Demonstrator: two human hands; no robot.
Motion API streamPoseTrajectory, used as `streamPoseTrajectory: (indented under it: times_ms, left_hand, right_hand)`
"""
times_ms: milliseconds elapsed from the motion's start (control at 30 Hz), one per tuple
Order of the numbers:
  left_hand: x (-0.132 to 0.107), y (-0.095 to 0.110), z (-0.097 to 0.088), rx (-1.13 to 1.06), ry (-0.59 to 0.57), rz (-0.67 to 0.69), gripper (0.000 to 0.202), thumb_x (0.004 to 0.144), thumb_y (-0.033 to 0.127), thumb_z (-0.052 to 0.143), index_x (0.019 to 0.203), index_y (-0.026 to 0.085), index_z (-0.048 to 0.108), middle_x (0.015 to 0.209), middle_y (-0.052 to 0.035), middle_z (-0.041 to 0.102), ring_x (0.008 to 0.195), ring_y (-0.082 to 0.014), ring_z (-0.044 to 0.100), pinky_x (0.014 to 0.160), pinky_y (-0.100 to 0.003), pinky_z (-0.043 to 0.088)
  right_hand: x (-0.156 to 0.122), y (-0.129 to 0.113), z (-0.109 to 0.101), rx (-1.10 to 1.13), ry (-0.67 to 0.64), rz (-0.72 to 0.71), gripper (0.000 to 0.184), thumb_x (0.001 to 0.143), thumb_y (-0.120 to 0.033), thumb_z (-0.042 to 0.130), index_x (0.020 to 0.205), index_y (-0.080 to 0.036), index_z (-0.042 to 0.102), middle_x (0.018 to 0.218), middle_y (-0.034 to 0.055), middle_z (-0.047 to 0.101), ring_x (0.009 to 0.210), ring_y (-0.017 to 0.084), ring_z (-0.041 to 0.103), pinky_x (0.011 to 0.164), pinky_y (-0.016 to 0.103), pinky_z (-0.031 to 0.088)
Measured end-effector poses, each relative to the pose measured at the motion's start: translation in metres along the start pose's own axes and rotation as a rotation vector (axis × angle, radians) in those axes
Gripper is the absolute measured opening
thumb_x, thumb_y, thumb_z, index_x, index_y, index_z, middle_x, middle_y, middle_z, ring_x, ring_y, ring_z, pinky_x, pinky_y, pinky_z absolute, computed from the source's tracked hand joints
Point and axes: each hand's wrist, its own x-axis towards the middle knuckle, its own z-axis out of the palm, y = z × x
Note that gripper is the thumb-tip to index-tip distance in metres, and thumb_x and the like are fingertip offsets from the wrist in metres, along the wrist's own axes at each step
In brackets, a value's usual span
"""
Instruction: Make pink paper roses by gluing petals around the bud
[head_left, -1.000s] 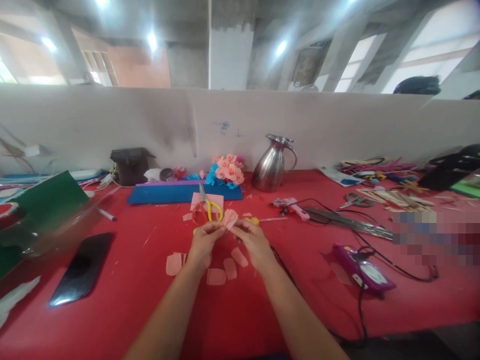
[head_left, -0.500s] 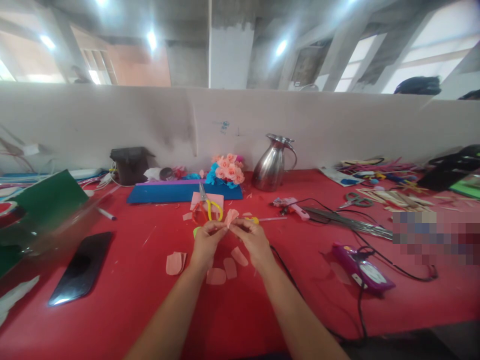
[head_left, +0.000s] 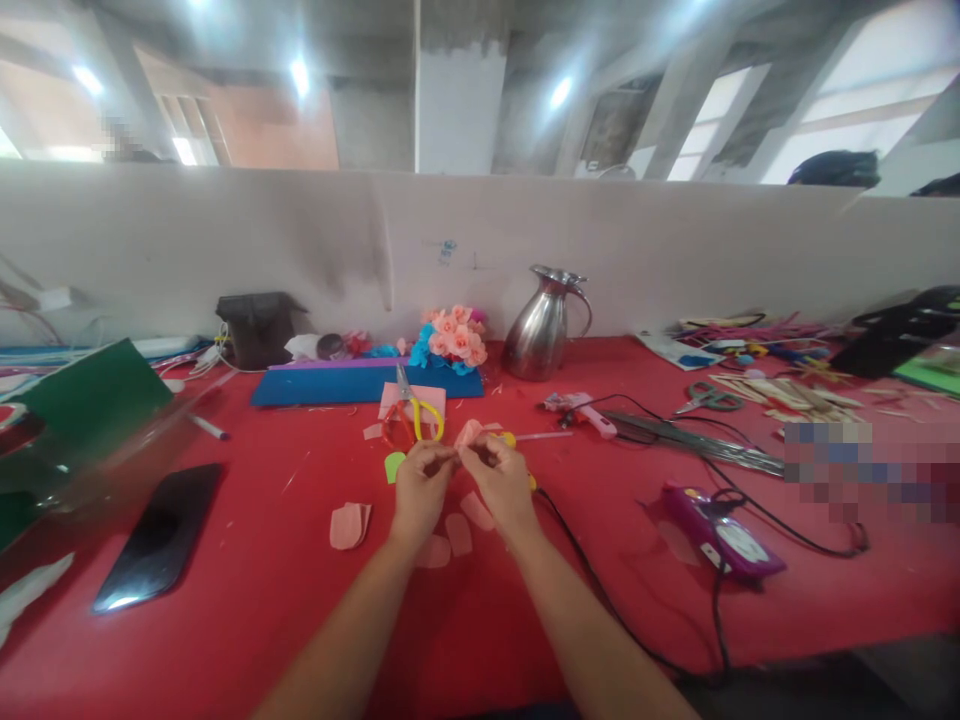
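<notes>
Between my fingertips, above the red table, is a small pink crepe-paper petal. My left hand pinches its lower end from the left. My right hand pinches it from the right, hiding part of it. Several cut pink paper petals lie below my hands, one partly under my left wrist. A small stack of pink petals rests to the left. Scissors with red and yellow handles lie just beyond my hands on a pink paper sheet. A lime-green paper piece is beside my left hand.
Pink paper flowers and a steel jug stand at the back. A phone lies left. To the right are a pink glue gun, green-handled scissors, a purple power strip and a trailing black cable.
My right hand has turned slightly over the petal, which now leans more to the right. My left hand has shifted a little, uncovering the lime-green piece.
</notes>
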Motion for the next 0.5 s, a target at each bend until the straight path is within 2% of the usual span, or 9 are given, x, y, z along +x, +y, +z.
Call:
streamPoseTrajectory:
  times_ms: [233, 500]
  left_hand:
    - [-0.0010, -0.0040, -0.0013, -0.085, -0.032, -0.080, 0.012, 0.070, 0.025, 0.063, 0.078, 0.018, 0.068, 0.082, -0.0040, 0.063, 0.080, -0.0164, 0.058, 0.078, -0.029, 0.045]
    - [0.0011, 0.0009, -0.0049, -0.076, 0.007, -0.065, 0.016, 0.069, 0.032, 0.066, 0.076, 0.017, 0.068, 0.080, -0.0036, 0.065, 0.079, -0.0156, 0.058, 0.078, -0.027, 0.043]
  right_hand:
    - [-0.0004, 0.0007, 0.0007, 0.016, -0.026, 0.005, 0.013, 0.068, -0.034, 0.061, 0.063, -0.021, 0.061, 0.063, 0.0012, 0.061, 0.062, 0.017, 0.055, 0.060, 0.029, 0.043]
    - [0.0013, 0.0079, 0.0012, -0.026, -0.033, -0.035, 0.014, 0.070, -0.034, 0.061, 0.069, -0.020, 0.063, 0.067, 0.0011, 0.063, 0.063, 0.016, 0.055, 0.061, 0.027, 0.043]
